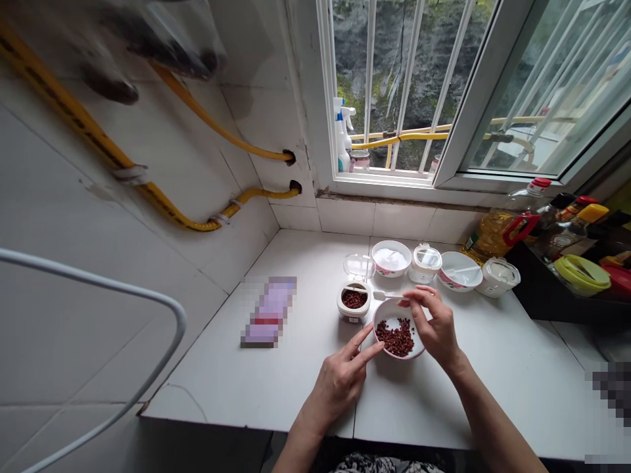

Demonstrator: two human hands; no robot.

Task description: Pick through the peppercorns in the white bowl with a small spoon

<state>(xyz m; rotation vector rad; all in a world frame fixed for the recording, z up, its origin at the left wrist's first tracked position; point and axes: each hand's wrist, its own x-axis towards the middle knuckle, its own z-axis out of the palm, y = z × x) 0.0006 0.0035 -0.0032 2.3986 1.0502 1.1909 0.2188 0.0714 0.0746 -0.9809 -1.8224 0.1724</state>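
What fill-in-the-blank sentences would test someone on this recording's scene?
1. The ____ hand holds a small white spoon.
2. The left hand touches the ____ that holds red-brown grains.
3. The clear lid of the grain jar is ____.
4. The oil bottle has a ____ cap.

Missing words: right; bowl; open; red.

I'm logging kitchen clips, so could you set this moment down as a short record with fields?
Left hand: fingers at the left rim of the bowl
Right hand: holds a small white spoon by the bowl's far rim
Bowl contents: dark red granules
Open jar: left of the bowl, lid up, similar granules inside
Farther back: bowl with white contents, white jar, bowl with another spoon, another jar
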